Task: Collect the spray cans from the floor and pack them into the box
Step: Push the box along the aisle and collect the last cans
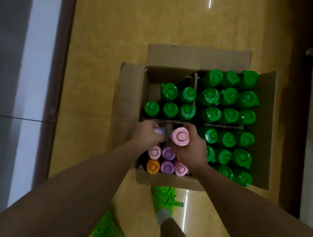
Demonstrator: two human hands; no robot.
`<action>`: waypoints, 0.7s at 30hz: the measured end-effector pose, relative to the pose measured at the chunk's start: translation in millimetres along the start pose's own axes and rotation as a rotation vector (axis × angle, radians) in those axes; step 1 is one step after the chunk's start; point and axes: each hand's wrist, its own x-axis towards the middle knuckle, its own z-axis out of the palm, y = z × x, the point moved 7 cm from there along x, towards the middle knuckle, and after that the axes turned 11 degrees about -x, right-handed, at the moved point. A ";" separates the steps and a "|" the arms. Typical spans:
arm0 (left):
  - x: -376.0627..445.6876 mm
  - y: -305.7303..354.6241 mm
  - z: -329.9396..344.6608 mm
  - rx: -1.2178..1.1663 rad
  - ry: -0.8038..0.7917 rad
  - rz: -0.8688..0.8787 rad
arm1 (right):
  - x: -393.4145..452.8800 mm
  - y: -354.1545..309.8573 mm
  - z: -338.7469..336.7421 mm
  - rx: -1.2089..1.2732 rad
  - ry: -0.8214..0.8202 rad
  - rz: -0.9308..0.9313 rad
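An open cardboard box (131, 90) stands on the floor, split by dividers into four compartments. Green-capped spray cans (228, 114) fill the two right compartments, and several more stand in the far left one. In the near left compartment stand pink, purple and orange-capped cans (168, 153). My right hand (188, 150) grips a pink-capped can (180, 136) over that compartment. My left hand (147, 134) grips a pale purple-capped can (160, 130) right beside it. The two cans almost touch.
The box flaps (198, 56) lie open on all sides. My feet in green fuzzy slippers (164, 195) stand just behind the box on a glossy yellow floor. A dark baseboard and pale wall (35, 71) run along the left, with dim furniture at the right edge.
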 end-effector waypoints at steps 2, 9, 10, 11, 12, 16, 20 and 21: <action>11.8 0.6 13.5 0.057 -0.059 0.005 | 9.6 10.2 8.3 -0.042 0.000 -0.004; 35.8 -4.8 52.8 0.234 -0.208 0.071 | 25.8 45.5 27.8 -0.185 -0.046 -0.003; 36.5 -5.2 59.5 0.268 -0.237 0.082 | 26.9 46.1 29.3 -0.223 -0.063 -0.024; 37.5 -6.0 64.6 0.298 -0.262 0.090 | 28.4 44.3 31.4 -0.266 -0.082 -0.049; 37.9 -7.0 68.0 0.318 -0.278 0.095 | 30.6 41.2 35.3 -0.308 -0.109 -0.074; 42.4 -12.4 76.5 0.321 -0.306 0.088 | 39.0 40.7 48.7 -0.465 -0.236 -0.064; 50.0 -16.6 76.7 0.290 -0.296 0.089 | 44.5 48.7 53.3 -0.535 -0.320 0.026; 51.2 -18.3 76.4 0.285 -0.289 0.091 | 45.4 48.7 54.0 -0.534 -0.332 0.045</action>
